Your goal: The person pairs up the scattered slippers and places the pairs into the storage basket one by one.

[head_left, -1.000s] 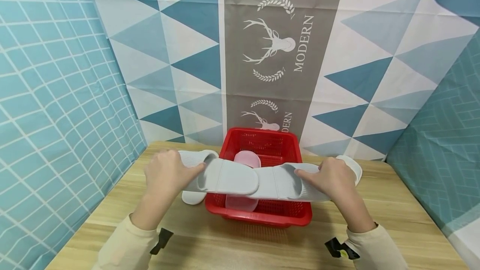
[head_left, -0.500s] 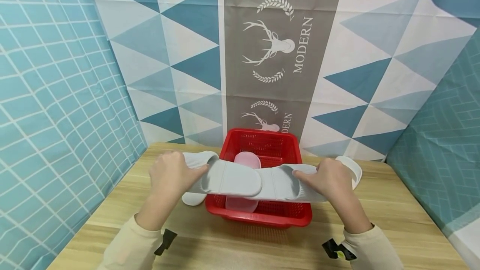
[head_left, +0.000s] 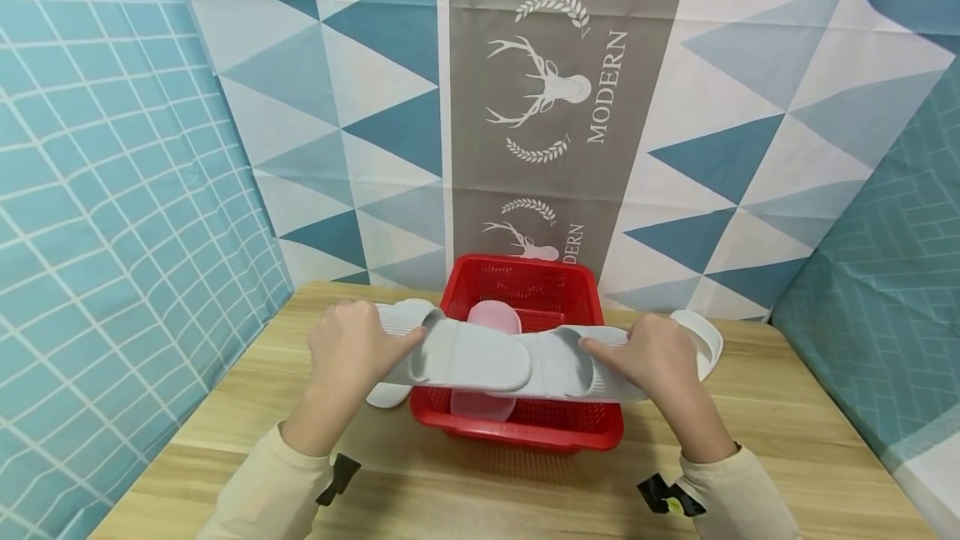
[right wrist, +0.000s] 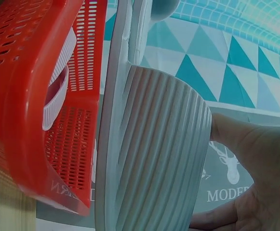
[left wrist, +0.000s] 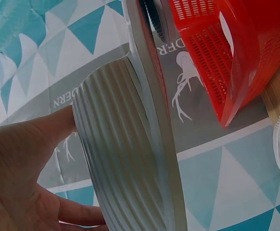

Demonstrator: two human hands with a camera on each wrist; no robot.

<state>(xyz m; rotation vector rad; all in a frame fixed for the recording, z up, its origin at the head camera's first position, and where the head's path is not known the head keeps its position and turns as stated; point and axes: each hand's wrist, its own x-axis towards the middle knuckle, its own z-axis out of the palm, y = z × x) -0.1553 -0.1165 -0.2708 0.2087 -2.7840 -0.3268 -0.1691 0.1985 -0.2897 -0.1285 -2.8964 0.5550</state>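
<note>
Two light grey slippers are held in the air over the red basket, their heel ends overlapping. My left hand point(head_left: 356, 348) grips the left slipper point(head_left: 483, 357) at its strap, thumb at the strap's opening. The right slipper point(head_left: 553, 367) is gripped the same way by my right hand point(head_left: 652, 352). At the overlap, the left heel lies in front of the right one. Both wrist views show a ribbed strap, the left strap point(left wrist: 120, 144) and the right strap point(right wrist: 164, 149), with thumb and fingers on its edge. The toe ends are partly hidden by the hands in the head view.
Below the slippers, the red basket point(head_left: 517, 437) stands on the wooden table point(head_left: 480, 498) and holds a pink slipper point(head_left: 495, 315), partly covered. A white slipper point(head_left: 388, 394) lies left of the basket, another white slipper point(head_left: 697, 336) on the right. Patterned cloth walls enclose the table.
My left hand has shifted a little right and my right hand slightly left, so the two grey slippers overlap a bit more. The basket stays put.
</note>
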